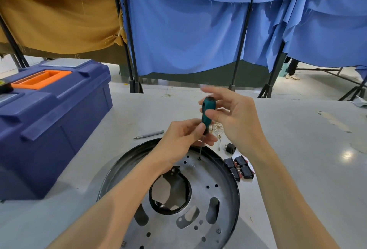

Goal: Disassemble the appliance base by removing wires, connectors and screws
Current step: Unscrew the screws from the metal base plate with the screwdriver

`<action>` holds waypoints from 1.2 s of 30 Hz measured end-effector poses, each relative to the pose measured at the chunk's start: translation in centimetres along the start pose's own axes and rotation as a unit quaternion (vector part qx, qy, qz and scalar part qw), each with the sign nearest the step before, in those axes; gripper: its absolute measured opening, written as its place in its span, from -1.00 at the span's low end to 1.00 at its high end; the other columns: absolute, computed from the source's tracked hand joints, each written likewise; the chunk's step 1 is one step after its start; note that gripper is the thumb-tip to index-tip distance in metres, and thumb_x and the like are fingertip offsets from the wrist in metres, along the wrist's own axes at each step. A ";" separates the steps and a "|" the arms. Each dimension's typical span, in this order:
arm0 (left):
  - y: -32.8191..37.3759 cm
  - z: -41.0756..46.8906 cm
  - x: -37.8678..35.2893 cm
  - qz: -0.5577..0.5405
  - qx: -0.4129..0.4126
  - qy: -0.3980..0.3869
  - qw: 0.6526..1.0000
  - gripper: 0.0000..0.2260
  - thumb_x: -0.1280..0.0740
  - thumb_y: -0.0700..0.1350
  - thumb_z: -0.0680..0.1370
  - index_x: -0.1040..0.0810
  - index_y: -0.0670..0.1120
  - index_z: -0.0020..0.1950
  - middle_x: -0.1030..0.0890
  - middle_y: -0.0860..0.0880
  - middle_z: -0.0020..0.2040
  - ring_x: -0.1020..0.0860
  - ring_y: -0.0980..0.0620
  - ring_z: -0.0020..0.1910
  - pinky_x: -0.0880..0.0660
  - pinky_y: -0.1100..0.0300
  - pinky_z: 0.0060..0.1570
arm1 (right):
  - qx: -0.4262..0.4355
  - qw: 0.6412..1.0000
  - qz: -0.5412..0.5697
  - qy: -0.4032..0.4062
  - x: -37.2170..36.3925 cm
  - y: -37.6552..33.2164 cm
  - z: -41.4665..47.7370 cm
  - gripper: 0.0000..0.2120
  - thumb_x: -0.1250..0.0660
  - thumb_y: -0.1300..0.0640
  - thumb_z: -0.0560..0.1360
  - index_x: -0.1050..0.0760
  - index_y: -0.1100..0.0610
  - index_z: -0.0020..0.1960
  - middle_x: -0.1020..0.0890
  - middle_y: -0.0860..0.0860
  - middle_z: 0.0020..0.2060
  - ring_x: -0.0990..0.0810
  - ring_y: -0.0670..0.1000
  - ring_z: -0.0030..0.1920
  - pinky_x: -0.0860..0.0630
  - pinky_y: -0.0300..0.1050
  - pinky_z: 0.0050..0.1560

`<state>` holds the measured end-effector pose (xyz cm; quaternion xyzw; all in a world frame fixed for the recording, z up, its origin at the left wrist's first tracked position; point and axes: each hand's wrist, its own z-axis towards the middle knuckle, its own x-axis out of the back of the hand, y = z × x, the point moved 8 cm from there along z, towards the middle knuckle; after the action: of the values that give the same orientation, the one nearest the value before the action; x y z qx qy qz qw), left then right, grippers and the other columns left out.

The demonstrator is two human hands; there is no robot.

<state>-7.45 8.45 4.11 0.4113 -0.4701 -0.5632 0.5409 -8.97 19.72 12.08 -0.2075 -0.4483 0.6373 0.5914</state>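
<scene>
The appliance base (208, 199) lies flat on the surface (297, 159) right under the person, its perforated metal plate facing up inside the black rim, which puts the fasteners where a tool can reach them from above. A screw (199, 158) near the far edge of the plate has the tip of the screwdriver (206, 112) seated in it, shaft nearly upright. The left hand (182, 139) is curled around the bottom of the teal handle where it meets the shaft, likely to keep the tip centred. The right hand (234, 115) pinches the upper handle between thumb and fingers, placed for twirling (its index finger is lifted and blurred). At least one more screw head (218, 230) shows on the near right of the plate. Just beyond the rim lie a tangle of pale wires (217, 127), a small black connector (230, 147) and a cluster of black switches (240, 166), seemingly parts already taken out and set aside. A loose metal bit (149, 134) lies beside the rim, and a blue toolbox (49, 119) stands at the left.
</scene>
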 end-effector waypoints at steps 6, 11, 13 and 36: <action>-0.1 -0.1 0.6 0.004 -0.002 0.031 1.000 -0.92 -0.38 -0.19 0.53 -0.57 -0.17 0.00 -0.71 -0.12 -0.19 -0.70 -0.08 -0.14 -0.61 0.17 -0.06 | 0.011 0.999 -0.021 -0.023 -0.5 -0.1 -0.2 -0.77 -0.48 0.21 0.42 -0.63 -0.02 0.03 -0.60 0.00 0.02 -0.60 -0.10 -0.02 -0.57 -0.23 0.02; 0.0 0.0 0.4 0.005 -0.007 0.015 1.000 -0.86 -0.34 -0.13 0.56 -0.54 -0.14 0.08 -0.70 -0.13 -0.14 -0.68 -0.12 -0.12 -0.60 0.13 -0.04 | 0.007 1.000 -0.001 -0.004 -0.1 0.0 -0.1 -0.58 -0.39 0.39 0.45 -0.60 -0.04 0.17 -0.67 -0.01 -0.08 -0.64 -0.05 -0.08 -0.55 -0.30 -0.01; 0.0 0.0 0.0 0.009 -0.007 -0.001 1.000 -0.81 -0.23 -0.16 0.63 -0.53 -0.16 0.19 -0.70 -0.10 -0.13 -0.68 -0.10 -0.10 -0.60 0.14 -0.02 | 0.003 1.000 0.017 -0.014 0.0 0.1 -0.1 -0.58 -0.29 0.47 0.48 -0.61 0.04 0.16 -0.69 0.02 -0.07 -0.67 -0.06 -0.06 -0.57 -0.31 -0.06; 0.3 0.1 0.4 0.025 -0.025 0.024 0.999 -0.87 -0.29 -0.17 0.60 -0.60 -0.14 0.09 -0.71 -0.07 -0.11 -0.69 -0.04 -0.12 -0.61 0.13 -0.04 | -0.002 0.999 -0.040 0.020 -0.7 -0.1 -0.2 -0.59 -0.40 0.36 0.44 -0.60 -0.05 0.17 -0.62 -0.04 -0.05 -0.58 -0.11 -0.11 -0.56 -0.29 -0.03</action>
<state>-7.56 8.04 4.42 0.3990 -0.4530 -0.5508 0.5763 -8.64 19.12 11.90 -0.2034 -0.4458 0.6076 0.6251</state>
